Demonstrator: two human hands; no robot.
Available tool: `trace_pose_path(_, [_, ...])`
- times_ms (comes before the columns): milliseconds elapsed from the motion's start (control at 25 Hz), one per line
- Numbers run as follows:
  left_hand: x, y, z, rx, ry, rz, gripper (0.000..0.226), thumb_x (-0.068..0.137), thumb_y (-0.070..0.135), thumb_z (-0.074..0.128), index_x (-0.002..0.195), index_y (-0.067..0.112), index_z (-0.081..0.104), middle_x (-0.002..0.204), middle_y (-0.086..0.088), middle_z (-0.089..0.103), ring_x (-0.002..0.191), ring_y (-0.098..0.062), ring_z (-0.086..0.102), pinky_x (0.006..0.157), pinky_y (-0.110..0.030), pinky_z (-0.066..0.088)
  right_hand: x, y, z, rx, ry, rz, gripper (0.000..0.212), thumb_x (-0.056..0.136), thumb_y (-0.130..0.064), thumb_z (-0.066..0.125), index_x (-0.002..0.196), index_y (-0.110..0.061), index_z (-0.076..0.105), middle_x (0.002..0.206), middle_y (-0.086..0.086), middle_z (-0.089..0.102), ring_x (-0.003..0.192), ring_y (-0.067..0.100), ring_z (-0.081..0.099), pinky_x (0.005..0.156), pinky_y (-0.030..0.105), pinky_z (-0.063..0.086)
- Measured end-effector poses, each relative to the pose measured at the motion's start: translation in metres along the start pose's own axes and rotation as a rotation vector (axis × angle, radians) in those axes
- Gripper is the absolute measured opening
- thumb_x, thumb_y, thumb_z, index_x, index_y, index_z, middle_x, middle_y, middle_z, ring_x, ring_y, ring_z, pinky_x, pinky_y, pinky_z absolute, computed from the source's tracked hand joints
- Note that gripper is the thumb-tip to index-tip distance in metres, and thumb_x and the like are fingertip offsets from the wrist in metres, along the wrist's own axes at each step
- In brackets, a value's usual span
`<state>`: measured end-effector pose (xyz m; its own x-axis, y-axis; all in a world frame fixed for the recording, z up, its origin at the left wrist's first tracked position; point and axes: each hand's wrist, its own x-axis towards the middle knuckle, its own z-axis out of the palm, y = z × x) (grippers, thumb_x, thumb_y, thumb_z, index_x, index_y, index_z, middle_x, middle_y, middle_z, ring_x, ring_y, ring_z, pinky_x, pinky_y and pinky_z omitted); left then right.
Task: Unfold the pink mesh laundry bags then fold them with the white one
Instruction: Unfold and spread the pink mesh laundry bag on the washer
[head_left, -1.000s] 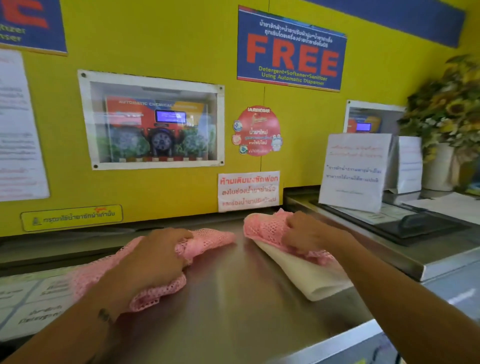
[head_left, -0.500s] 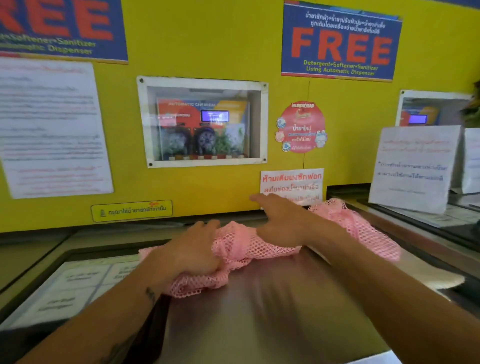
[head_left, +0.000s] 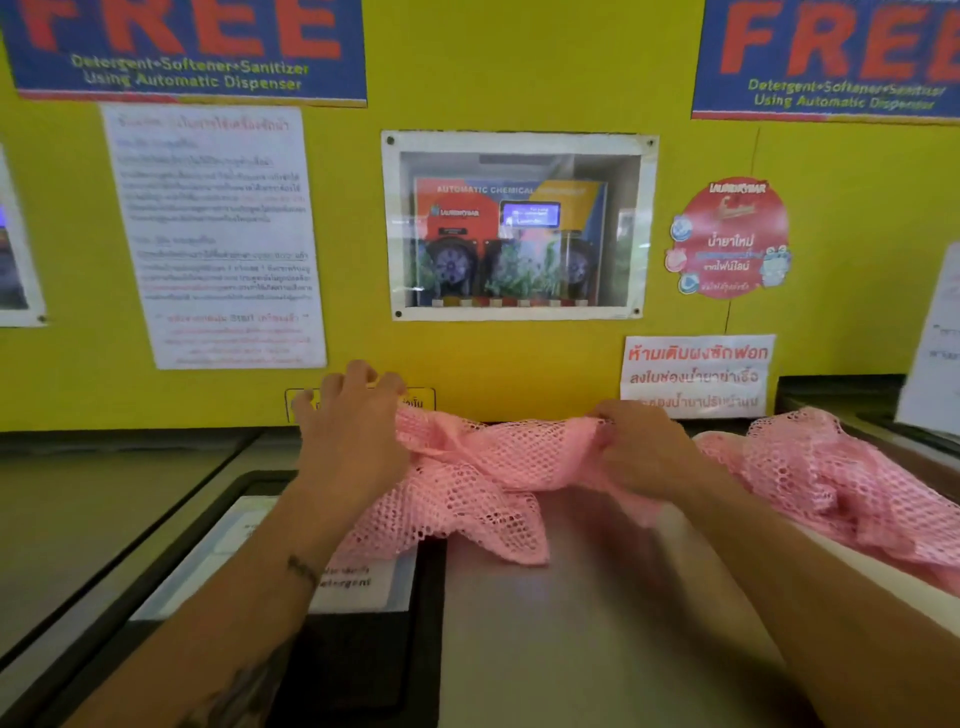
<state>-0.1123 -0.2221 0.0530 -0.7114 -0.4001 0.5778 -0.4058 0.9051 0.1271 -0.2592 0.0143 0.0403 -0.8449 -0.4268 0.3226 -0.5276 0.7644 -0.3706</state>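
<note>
A crumpled pink mesh laundry bag (head_left: 483, 488) lies stretched across the steel top of a washing machine (head_left: 571, 649). My left hand (head_left: 353, 431) grips its left end and my right hand (head_left: 644, 447) pinches its right end, pulling it taut between them. A second pink mesh bag (head_left: 831, 467) lies bunched at the right. It rests on the white bag (head_left: 883, 566), of which only an edge shows under my right forearm.
A yellow wall with posters and a windowed dispenser panel (head_left: 519, 228) stands right behind the machine top. A dark-framed lid with a paper label (head_left: 353, 582) lies at the left. A raised machine top with a paper sign (head_left: 935, 358) borders the right.
My right hand left the right-hand bag and joined my left hand on the left pink bag. Both hands now pull it apart near the wall. The view has shifted to the left.
</note>
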Motion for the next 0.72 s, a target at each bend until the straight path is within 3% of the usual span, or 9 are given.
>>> trace_pose_path(160, [-0.004,0.024,-0.001,-0.083,0.296,0.192,0.043,0.072,0.004,0.064,0.111,0.021,0.063,0.108,-0.003,0.053,0.1,-0.027,0.052,0.083,-0.043,0.037,-0.003,0.002,-0.004,-0.268,0.261,-0.026,0.048,0.078,-0.017,0.062,0.124,-0.024,0.053,0.117,0.009,0.054,0.109,0.033,0.053,0.091,0.048,0.045])
trace_pose_path(240, [-0.015,0.045,0.0,-0.237,0.169,0.279,0.02,0.081,0.012,0.058,0.099,0.021,0.061,0.094,0.003,0.052,0.087,-0.021,0.054,0.072,-0.036,0.042,-0.006,-0.01,0.0,-0.192,0.374,-0.174,0.031,0.08,-0.018,0.06,0.11,-0.023,0.057,0.107,0.007,0.055,0.101,0.032,0.053,0.086,0.047,0.044])
trace_pose_path(280, [-0.022,0.053,0.004,-0.274,0.009,0.271,0.012,0.086,0.023,0.054,0.096,0.022,0.059,0.094,0.003,0.055,0.088,-0.021,0.055,0.075,-0.037,0.046,-0.007,-0.013,0.005,-0.11,0.312,-0.223,0.027,0.079,-0.023,0.06,0.106,-0.024,0.058,0.104,0.005,0.056,0.1,0.03,0.054,0.086,0.046,0.045])
trace_pose_path(360, [-0.029,0.057,0.02,-0.139,-0.371,0.209,0.034,0.085,0.05,0.049,0.104,0.023,0.058,0.117,-0.006,0.059,0.109,-0.026,0.054,0.094,-0.045,0.046,-0.01,-0.014,0.021,-0.058,0.007,-0.204,0.037,0.078,-0.035,0.061,0.114,-0.03,0.056,0.114,0.001,0.057,0.109,0.025,0.053,0.094,0.047,0.045])
trace_pose_path(440, [-0.032,0.054,0.032,0.026,-0.639,0.199,0.061,0.08,0.066,0.046,0.128,0.027,0.052,0.146,-0.01,0.042,0.134,-0.032,0.038,0.112,-0.05,0.031,-0.01,-0.006,0.033,-0.109,-0.258,-0.138,0.044,0.079,-0.043,0.061,0.121,-0.036,0.053,0.124,-0.002,0.053,0.116,0.021,0.049,0.101,0.048,0.041])
trace_pose_path(480, [-0.03,0.051,0.032,0.026,-0.675,0.214,0.06,0.08,0.064,0.05,0.13,0.03,0.052,0.147,-0.008,0.041,0.135,-0.031,0.038,0.112,-0.05,0.031,-0.009,-0.002,0.034,-0.075,-0.302,-0.124,0.036,0.081,-0.042,0.061,0.116,-0.037,0.057,0.122,-0.003,0.055,0.114,0.019,0.05,0.1,0.046,0.042])
trace_pose_path(560, [-0.024,0.043,0.025,-0.046,-0.593,0.269,0.029,0.082,0.043,0.06,0.107,0.029,0.064,0.127,-0.005,0.058,0.117,-0.027,0.054,0.1,-0.045,0.045,-0.007,0.002,0.029,-0.009,-0.283,-0.149,0.009,0.085,-0.031,0.059,0.092,-0.035,0.061,0.104,-0.007,0.061,0.099,0.017,0.057,0.09,0.04,0.048])
trace_pose_path(600, [-0.022,0.039,0.02,-0.014,-0.528,0.276,0.015,0.082,0.033,0.061,0.095,0.026,0.066,0.118,-0.002,0.063,0.109,-0.025,0.058,0.095,-0.044,0.048,-0.006,0.002,0.025,-0.015,-0.257,-0.163,0.011,0.085,-0.025,0.057,0.082,-0.035,0.059,0.094,-0.008,0.061,0.092,0.018,0.059,0.083,0.037,0.05])
trace_pose_path(720, [-0.015,0.018,0.01,0.277,-0.44,0.139,0.031,0.085,0.035,0.058,0.114,0.029,0.066,0.128,-0.002,0.059,0.121,-0.026,0.051,0.105,-0.052,0.041,-0.004,0.002,0.004,0.121,0.008,-0.195,0.019,0.082,-0.012,0.052,0.074,-0.028,0.057,0.08,-0.003,0.065,0.076,0.024,0.06,0.068,0.037,0.047])
